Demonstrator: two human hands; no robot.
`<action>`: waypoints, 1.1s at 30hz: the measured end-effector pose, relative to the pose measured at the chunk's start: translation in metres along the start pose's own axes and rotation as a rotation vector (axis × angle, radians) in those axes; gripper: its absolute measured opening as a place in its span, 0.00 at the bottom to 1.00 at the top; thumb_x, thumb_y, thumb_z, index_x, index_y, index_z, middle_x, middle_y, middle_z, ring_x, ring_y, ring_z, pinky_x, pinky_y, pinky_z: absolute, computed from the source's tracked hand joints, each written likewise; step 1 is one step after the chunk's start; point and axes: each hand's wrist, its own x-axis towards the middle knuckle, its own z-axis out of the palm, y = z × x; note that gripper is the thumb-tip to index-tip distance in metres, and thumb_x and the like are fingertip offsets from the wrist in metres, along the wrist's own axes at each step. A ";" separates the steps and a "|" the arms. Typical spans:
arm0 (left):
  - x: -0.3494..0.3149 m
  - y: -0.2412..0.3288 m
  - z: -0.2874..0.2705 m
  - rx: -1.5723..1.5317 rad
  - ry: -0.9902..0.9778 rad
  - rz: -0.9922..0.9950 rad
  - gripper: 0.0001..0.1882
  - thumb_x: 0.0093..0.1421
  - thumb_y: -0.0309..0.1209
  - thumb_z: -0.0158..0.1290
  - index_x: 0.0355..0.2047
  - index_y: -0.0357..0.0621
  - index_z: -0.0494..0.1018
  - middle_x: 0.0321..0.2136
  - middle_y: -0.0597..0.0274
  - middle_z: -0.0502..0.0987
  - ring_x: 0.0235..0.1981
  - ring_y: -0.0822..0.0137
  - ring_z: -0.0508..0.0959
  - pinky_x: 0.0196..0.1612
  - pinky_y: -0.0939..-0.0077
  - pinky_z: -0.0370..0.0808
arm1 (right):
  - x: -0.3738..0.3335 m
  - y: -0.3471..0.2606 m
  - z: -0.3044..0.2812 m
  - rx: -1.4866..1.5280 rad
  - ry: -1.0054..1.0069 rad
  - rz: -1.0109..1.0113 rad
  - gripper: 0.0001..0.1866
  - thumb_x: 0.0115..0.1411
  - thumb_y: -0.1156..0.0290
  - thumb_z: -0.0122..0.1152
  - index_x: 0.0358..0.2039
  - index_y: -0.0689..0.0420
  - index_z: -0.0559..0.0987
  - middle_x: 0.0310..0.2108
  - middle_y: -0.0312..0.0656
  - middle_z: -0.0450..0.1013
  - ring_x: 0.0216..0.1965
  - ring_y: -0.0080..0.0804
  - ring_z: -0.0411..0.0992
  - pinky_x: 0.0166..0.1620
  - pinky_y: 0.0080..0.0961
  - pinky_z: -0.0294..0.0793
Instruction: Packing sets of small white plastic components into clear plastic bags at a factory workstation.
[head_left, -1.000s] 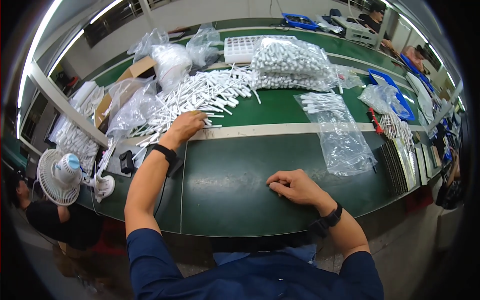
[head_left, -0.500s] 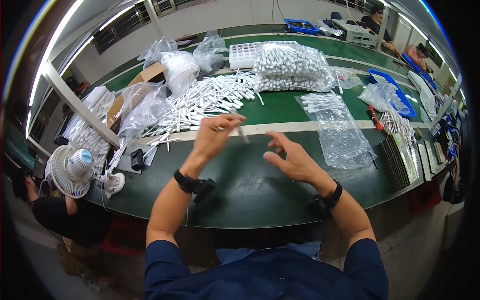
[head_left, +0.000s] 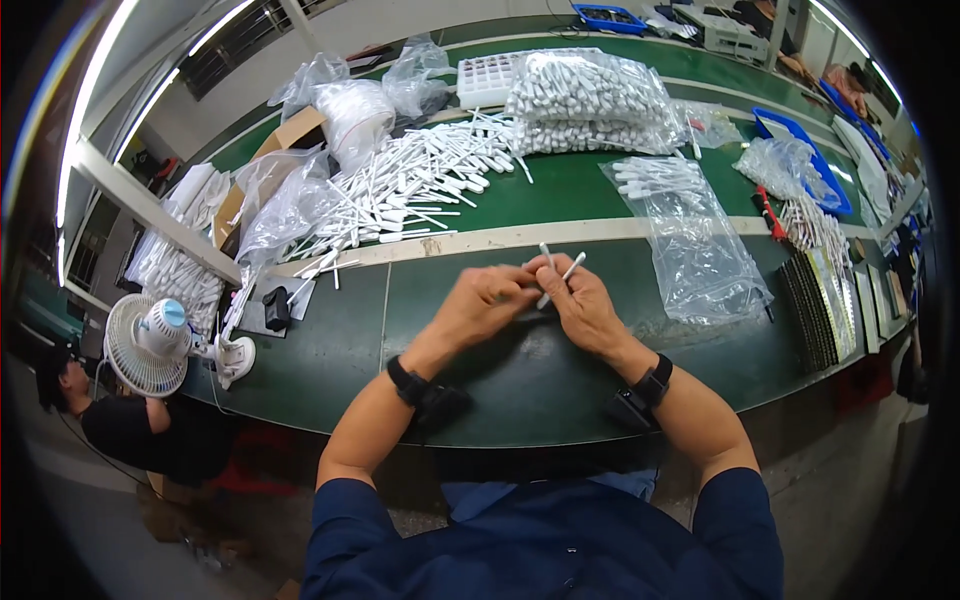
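A dark green bench fills the near side. Over its middle, the right hand pinches slim white sticks between thumb and fingers; just left, the left hand curls, its grip too blurred to tell. Farther right lies a clear bag; farther left, a white stick heap; beyond, a white tray.

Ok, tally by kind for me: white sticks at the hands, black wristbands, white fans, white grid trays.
White sticks at the left hand and right hand: 2 visible
Black wristbands: 2
White fans: 1
White grid trays: 1
Total: 6
The pile is uncountable and left out.
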 end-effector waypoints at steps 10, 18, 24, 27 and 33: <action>0.027 -0.121 -0.140 1.137 -0.135 -0.027 0.10 0.57 0.21 0.49 0.34 0.36 0.80 0.48 0.51 0.81 0.48 0.49 0.81 0.52 0.61 0.77 | 0.002 -0.008 -0.020 0.156 0.124 0.082 0.17 0.75 0.55 0.51 0.45 0.56 0.80 0.20 0.27 0.66 0.20 0.13 0.61 0.24 0.15 0.59; 0.040 -0.095 -0.129 1.217 -0.226 -0.003 0.10 0.60 0.25 0.50 0.35 0.37 0.82 0.45 0.53 0.82 0.45 0.51 0.82 0.48 0.63 0.78 | -0.002 0.001 -0.025 0.157 -0.017 0.151 0.19 0.73 0.54 0.54 0.45 0.59 0.81 0.21 0.26 0.62 0.22 0.14 0.60 0.26 0.17 0.61; 0.034 -0.027 -0.058 0.648 0.197 0.105 0.06 0.61 0.24 0.58 0.36 0.38 0.83 0.38 0.57 0.84 0.38 0.60 0.83 0.41 0.71 0.78 | -0.005 -0.007 -0.019 0.001 0.102 -0.046 0.24 0.76 0.54 0.47 0.53 0.62 0.78 0.33 0.35 0.76 0.37 0.18 0.70 0.44 0.18 0.70; 0.031 0.021 -0.006 0.233 0.126 -0.010 0.05 0.59 0.22 0.62 0.36 0.37 0.83 0.35 0.59 0.84 0.34 0.65 0.83 0.38 0.77 0.76 | -0.005 -0.008 -0.004 0.012 0.169 -0.138 0.23 0.76 0.54 0.47 0.54 0.62 0.77 0.38 0.36 0.77 0.42 0.19 0.71 0.48 0.18 0.71; 0.022 0.030 0.012 0.191 -0.012 0.088 0.05 0.60 0.22 0.61 0.37 0.37 0.82 0.39 0.59 0.85 0.37 0.64 0.83 0.41 0.74 0.78 | -0.008 -0.004 -0.008 0.059 0.115 -0.198 0.20 0.76 0.57 0.49 0.55 0.61 0.76 0.37 0.34 0.76 0.40 0.19 0.71 0.48 0.19 0.71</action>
